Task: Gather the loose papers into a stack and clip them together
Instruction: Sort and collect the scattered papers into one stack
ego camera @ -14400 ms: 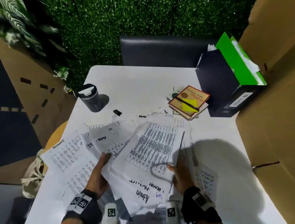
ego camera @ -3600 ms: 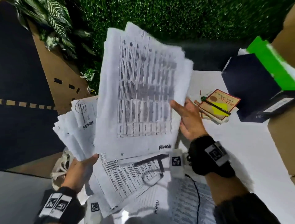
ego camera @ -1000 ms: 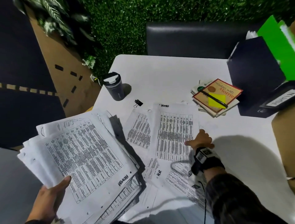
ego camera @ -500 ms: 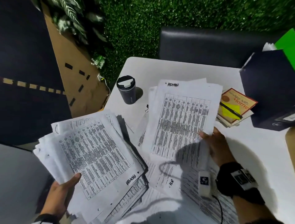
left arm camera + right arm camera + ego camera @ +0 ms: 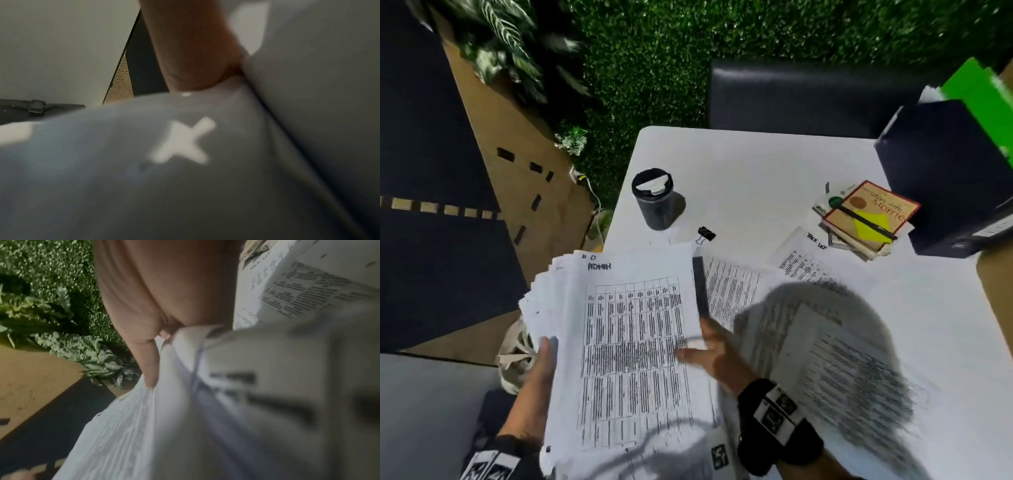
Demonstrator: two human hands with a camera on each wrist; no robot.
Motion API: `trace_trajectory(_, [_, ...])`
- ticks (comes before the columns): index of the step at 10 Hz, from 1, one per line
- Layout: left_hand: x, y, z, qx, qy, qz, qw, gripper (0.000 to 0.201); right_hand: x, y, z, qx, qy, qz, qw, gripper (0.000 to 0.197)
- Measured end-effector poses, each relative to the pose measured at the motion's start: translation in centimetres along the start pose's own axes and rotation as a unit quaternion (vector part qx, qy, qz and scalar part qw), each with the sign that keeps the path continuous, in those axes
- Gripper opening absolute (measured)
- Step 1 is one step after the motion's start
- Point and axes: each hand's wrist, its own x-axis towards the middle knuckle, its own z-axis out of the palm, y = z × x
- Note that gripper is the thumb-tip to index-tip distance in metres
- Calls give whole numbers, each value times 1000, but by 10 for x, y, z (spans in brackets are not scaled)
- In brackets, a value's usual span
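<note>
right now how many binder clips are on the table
1: a black binder clip on the table, beside the tumbler. More may hide under the loose papers.

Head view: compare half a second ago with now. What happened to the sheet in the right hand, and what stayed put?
The ADMIN sheet that the right hand held above the table moved left onto the stack in the left hand; the right hand now pinches the stack's right edge. The left hand still grips its left edge. Cup, binder clip and books stayed put.
</note>
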Motion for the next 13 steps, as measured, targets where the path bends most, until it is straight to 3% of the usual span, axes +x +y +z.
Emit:
trace_trajectory(1, [26,15,-10,627,16,256,736,89,0,9,6,-31,25,-11,999,48])
trace_trajectory(2, [36,25,-10,744,-46,209,633,98,-8,9,-10,-47,-14,-5,999,27])
trace_trajectory(3, [36,44,-3,773,-43,237,587,90,-13,21,-61,-134,-2,12,991,35])
trace_trajectory(4, [24,55,9,758,-51,269,591,72,-26,31,-139,-293,158,65,941,71])
trace_trajectory(5, [16,84,16,720,-40,288,630,48,-47,39,-208,-431,292,165,838,85])
trace_trajectory(6, [19,132,9,703,8,355,616,57,-66,50,-235,-497,277,269,777,100])
trace_trajectory(7, [14,158,2,675,47,362,642,71,-75,67,-241,-531,286,261,753,91])
trace_trajectory(8, [13,163,5,640,85,355,677,35,-80,74,-239,-517,276,259,768,71])
trace_trajectory(9, [25,188,-7,631,91,329,697,36,-82,57,-233,-406,263,165,860,68])
trace_trajectory(10, [18,197,-6,596,74,342,723,24,-80,21,-219,-308,244,78,916,76])
trace_trajectory(11, [23,201,-12,598,80,346,718,33,-60,0,-201,-249,182,27,951,72])
trace_trajectory(12, [68,265,-45,549,109,333,759,58,-30,-7,-166,-235,132,-14,963,81])
trace_trajectory(13, [20,198,-10,563,83,318,758,60,9,5,-118,-345,112,-24,932,83])
